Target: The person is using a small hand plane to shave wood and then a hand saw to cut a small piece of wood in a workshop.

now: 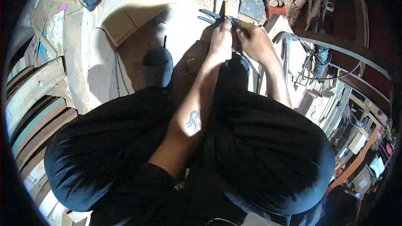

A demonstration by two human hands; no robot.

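Observation:
My left hand (pixel 221 38) is closed on a narrow wooden strip (pixel 224 8), its thumb near the top. Close to its right, my right hand (pixel 256 45) has its fingers closed round a slim dark tool (pixel 234 20) whose tip meets the strip; its exact kind does not show. Two dark handles (pixel 209 16), like those of pliers or pincers, stick out to the left behind my left hand. Their jaws are hidden. Both hands are above my right shoe, over the wood-strewn ground.
A claw hammer (pixel 286 44) stands right of my right forearm. Beyond lies a handsaw with a red handle (pixel 276 7). A dark tape measure (pixel 92 1) is at far left. Stacked boards (pixel 42 121) line the left; a corded blue power tool (pixel 321 63) sits at right.

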